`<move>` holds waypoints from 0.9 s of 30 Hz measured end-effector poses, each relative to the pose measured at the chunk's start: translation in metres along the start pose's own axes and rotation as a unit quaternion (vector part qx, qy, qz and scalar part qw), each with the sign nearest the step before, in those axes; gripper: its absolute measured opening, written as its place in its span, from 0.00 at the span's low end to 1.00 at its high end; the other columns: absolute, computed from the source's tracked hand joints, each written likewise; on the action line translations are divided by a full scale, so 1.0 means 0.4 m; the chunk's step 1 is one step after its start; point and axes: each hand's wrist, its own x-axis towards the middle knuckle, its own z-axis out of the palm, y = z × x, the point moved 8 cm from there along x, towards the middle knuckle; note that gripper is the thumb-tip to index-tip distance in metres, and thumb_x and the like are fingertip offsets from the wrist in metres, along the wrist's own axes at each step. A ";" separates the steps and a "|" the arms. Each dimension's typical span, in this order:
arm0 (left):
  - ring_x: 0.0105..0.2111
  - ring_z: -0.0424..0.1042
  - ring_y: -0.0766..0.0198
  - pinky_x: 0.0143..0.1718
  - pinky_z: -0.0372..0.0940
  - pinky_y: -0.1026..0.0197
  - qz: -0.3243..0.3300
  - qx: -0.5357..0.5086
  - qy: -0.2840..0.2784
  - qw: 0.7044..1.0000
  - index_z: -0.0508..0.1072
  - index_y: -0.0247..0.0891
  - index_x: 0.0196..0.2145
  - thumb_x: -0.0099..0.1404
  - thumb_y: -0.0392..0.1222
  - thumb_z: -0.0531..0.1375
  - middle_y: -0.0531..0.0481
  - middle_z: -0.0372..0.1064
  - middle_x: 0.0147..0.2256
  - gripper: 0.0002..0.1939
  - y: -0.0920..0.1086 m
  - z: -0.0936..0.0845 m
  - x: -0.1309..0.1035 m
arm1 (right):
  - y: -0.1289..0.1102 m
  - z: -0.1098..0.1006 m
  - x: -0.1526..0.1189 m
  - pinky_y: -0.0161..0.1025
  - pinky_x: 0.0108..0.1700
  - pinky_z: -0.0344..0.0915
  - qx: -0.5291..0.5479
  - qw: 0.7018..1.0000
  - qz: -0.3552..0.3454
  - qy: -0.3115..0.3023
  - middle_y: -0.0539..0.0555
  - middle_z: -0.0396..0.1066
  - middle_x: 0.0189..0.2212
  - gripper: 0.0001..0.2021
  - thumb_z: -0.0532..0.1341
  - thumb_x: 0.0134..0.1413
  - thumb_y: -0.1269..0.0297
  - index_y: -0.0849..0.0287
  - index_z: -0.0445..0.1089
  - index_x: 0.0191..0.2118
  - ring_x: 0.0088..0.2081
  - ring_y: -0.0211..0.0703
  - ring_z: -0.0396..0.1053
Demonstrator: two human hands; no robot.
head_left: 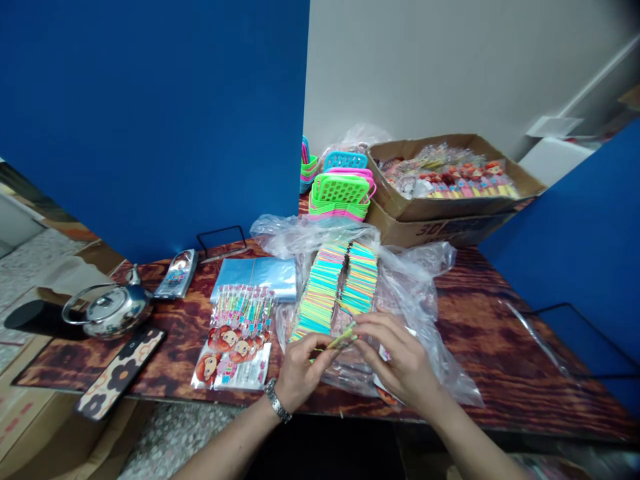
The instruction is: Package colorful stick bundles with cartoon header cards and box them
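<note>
Near the table's front edge, my left hand (300, 370) pinches one end of a small bundle of thin yellow-green sticks (343, 337). The fingers of my right hand (395, 353) close on the bundle's other end. Just beyond both hands, two rows of colourful sticks (320, 287) lie on a clear plastic bag (410, 287). To the left are packed bags printed with red-haired cartoon figures (235, 340), overlapping a stack of bluish clear sleeves (270, 275). A printed piece lies partly hidden under my right hand.
Cardboard box (450, 217) with packed items stands at the back right, beside stacked green, pink and blue baskets (343, 190). A metal teapot (113, 310), flower-patterned phone (123, 373), small packet pile (179, 272) and black wire stand (223, 243) are left. Blue panels flank the table (500, 373).
</note>
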 end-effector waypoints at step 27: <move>0.25 0.68 0.67 0.28 0.64 0.66 -0.122 0.025 0.052 0.991 0.70 0.35 0.27 0.60 0.44 0.57 0.52 0.69 0.24 0.10 -0.076 -0.151 -0.057 | 0.084 0.052 -0.014 0.40 0.40 0.68 0.030 0.993 0.093 -0.064 0.55 0.72 0.41 0.17 0.53 0.57 0.63 0.53 0.60 0.53 0.39 0.43 0.71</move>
